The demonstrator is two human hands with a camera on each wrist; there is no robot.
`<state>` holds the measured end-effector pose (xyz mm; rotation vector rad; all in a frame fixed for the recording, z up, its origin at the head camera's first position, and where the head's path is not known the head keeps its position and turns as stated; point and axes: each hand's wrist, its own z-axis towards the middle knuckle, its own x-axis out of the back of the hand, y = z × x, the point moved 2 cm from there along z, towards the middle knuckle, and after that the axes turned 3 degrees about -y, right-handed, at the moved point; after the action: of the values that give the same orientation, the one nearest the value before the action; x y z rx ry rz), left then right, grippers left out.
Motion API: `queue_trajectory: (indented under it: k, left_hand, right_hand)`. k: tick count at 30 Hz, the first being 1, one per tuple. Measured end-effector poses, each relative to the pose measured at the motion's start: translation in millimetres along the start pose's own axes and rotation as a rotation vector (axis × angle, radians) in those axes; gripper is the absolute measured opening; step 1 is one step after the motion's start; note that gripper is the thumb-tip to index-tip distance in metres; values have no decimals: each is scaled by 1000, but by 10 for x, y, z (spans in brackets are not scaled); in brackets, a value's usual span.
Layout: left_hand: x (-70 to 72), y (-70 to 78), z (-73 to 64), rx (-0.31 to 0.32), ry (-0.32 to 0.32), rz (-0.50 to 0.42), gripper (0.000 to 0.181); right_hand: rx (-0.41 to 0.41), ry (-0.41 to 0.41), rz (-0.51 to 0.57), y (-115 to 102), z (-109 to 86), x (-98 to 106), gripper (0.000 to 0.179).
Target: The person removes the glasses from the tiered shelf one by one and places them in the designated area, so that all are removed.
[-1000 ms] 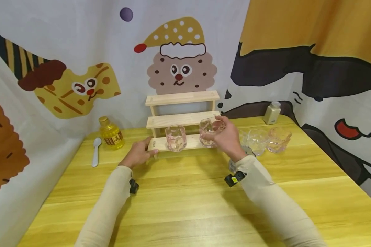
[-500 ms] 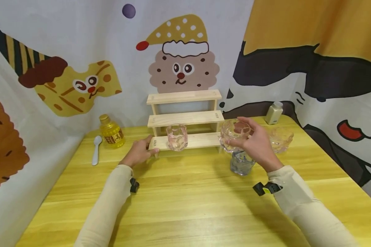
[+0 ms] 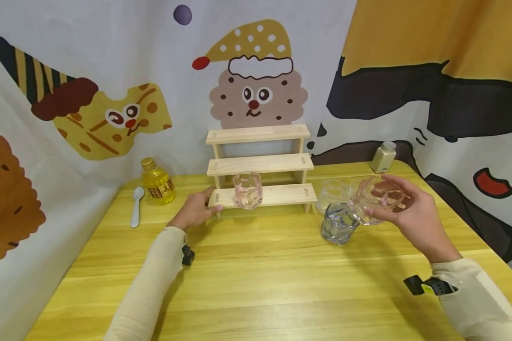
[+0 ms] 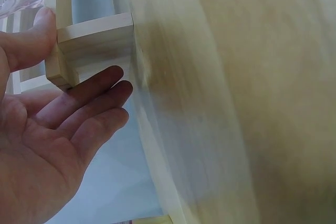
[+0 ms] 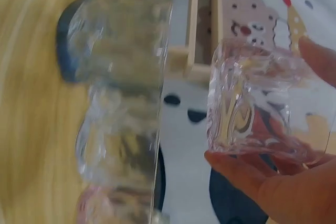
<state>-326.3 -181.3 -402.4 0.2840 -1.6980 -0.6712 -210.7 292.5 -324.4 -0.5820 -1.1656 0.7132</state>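
My right hand [image 3: 418,215] holds a clear, pink-tinted drinking glass [image 3: 373,203] between thumb and fingers, raised over the table's right side. In the right wrist view this glass [image 5: 249,106] stays clear of the row of other glasses. A blue-grey glass [image 3: 339,226] and a clear glass [image 3: 330,195] stand left of it on the table. One pink glass [image 3: 248,192] sits on the lowest step of a three-step wooden rack [image 3: 281,194]. My left hand [image 3: 195,210] grips that step's left end, thumb on top and fingers [image 4: 97,95] reaching beneath.
The wooden table [image 3: 256,284] meets a cartoon-printed cloth backdrop. At the left lie a white spoon [image 3: 137,206] and a yellow oil bottle [image 3: 159,182]. A small capped jar [image 3: 384,157] stands at the back right. In the right wrist view, another pink glass [image 5: 100,205] ends the row.
My right hand has carried its glass away from the rack's lowest step, rightward past the blue-grey glass. The left hand keeps its grip on the rack, and one pink glass stays there.
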Motion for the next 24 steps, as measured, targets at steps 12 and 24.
queue_trajectory:
  k: [12,24]
  left_hand:
    - [-5,0,-3,11,-8,-16,80]
    - [-21,-2,-2,17,-6,-7,79]
  right_hand:
    - [-12,0,-82,416,-64,224,79]
    - [-22,-120,-67,792,-60,56,73]
